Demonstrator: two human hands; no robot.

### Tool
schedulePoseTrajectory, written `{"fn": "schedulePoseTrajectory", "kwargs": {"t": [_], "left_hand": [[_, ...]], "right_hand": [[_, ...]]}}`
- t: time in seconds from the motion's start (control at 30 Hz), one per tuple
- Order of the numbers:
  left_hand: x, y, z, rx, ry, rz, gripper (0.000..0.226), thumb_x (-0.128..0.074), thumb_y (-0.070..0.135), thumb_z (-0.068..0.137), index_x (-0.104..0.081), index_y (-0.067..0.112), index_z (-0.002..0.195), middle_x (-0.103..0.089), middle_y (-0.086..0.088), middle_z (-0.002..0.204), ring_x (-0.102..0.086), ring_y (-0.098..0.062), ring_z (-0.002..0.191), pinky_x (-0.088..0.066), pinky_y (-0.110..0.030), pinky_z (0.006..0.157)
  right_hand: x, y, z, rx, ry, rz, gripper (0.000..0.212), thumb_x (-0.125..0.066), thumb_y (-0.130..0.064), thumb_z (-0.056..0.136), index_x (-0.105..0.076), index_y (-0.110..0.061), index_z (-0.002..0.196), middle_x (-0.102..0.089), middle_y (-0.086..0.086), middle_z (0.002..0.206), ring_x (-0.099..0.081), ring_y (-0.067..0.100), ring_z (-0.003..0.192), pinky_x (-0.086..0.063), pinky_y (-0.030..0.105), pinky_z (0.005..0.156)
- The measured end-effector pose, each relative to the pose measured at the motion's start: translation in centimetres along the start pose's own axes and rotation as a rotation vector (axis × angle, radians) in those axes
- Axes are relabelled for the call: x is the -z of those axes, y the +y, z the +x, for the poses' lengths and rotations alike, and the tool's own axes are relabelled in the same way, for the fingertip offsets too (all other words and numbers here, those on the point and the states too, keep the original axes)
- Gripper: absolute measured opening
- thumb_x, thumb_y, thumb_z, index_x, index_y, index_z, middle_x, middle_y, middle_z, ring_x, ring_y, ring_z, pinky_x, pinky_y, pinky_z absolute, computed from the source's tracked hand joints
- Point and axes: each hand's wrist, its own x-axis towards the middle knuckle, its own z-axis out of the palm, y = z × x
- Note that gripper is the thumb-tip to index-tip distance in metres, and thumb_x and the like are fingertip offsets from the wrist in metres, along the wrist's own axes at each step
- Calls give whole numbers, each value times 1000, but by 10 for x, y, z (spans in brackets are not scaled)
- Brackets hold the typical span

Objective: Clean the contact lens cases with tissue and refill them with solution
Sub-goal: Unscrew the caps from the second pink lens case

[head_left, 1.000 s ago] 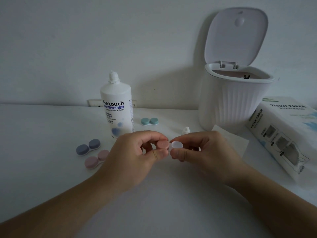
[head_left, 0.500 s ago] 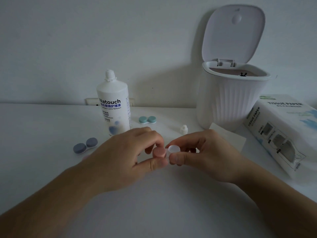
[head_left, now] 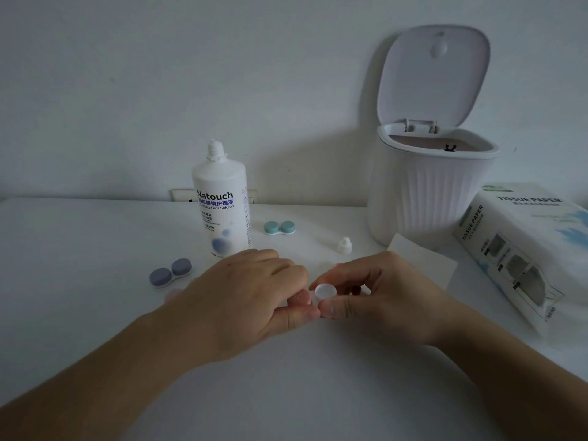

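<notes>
Fingers [head_left: 296, 275] pinching pink case [head_left: 300, 297], white cap [head_left: 326, 291]

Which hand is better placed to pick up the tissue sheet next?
Right, probably. The right hand lies next to the tissue sheet; the left hand is farther away and holds the pink lens case.

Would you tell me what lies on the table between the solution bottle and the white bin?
In the head view, a green lens case and a small white cap.
</notes>
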Motion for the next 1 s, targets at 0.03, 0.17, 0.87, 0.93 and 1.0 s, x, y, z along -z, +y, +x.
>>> {"fn": "schedulePoseTrajectory", "kwargs": {"t": [0.03, 0.17, 0.87, 0.93, 1.0], "left_hand": [[0, 0, 0, 2, 5, -3, 40, -44, 53, 97, -55, 20, 77, -58, 11, 72, -51, -13, 66, -35, -25, 63], [-1, -4, 0, 31, 31, -5, 45, -46, 68, 90, -49, 26, 75, -52, 15, 65, -47, -8, 62, -29, -21, 58], [-12, -4, -4, 395, 140, -706, 32, -71, 49, 73, -68, 38, 104, -64, 7, 88, -51, -20, 65, -46, -30, 61], [-12, -4, -3, 380, 152, -719, 25, -71, 47, 77, -72, 35, 98, -64, 7, 84, -50, -21, 64, -46, -33, 59], [-14, -4, -3, 398, 173, -720, 22, -74, 46, 76, -69, 31, 92, -59, 8, 77, -48, -17, 60, -44, -32, 56]], "right_hand": [[0, 0, -1, -1, 1, 1, 22, -78, -35, 81, -80, -24, 100, -73, 10, 86, -54, 18, 68, -46, 37, 68], [0, 1, 0, -5, 0, -1, 17, -79, -31, 83, -80, -24, 98, -75, 4, 87, -56, 13, 69, -47, 30, 67], [5, 3, 3, 12, 73, 73, 21, -78, -40, 77, -81, -29, 95, -77, 4, 85, -64, 29, 74, -52, 40, 71], [5, 4, 3, 11, 71, 70, 20, -78, -36, 78, -81, -27, 95, -77, 1, 85, -66, 26, 75, -52, 37, 71], [6, 4, 2, 7, 72, 73, 20, -78, -37, 78, -81, -27, 95, -77, 2, 85, -65, 26, 74, -52, 36, 71]]}}
